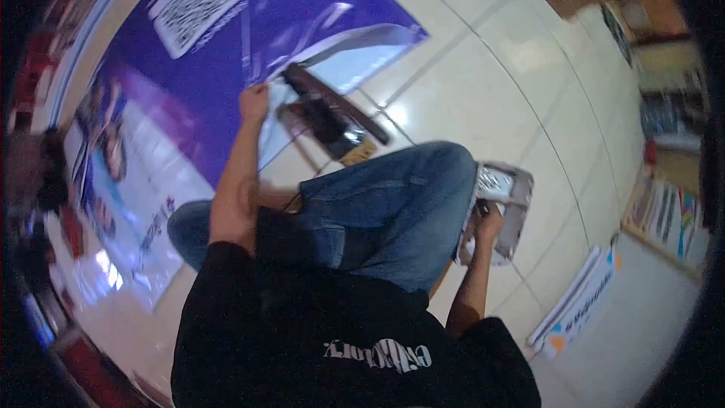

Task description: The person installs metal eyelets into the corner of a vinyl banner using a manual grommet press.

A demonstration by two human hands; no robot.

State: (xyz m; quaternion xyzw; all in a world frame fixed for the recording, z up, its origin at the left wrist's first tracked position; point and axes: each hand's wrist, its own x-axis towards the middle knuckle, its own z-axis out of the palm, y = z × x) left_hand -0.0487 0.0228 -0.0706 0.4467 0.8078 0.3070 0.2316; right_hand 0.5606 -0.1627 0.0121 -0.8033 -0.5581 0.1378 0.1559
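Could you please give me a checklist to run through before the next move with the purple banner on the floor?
1. Left hand at the edge of the purple banner: ok.
2. Left hand's grip closed on that edge: cannot tell, blurred.
3. Right hand touching the silvery packet: ok.
4. Dark long tool lying close to the left hand: ok.
5. Banner flat on the tiled floor: cannot tell, glare and blur.

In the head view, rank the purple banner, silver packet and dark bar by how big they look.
1. purple banner, by far.
2. silver packet and dark bar: similar length, packet nearer the camera, so unranked.
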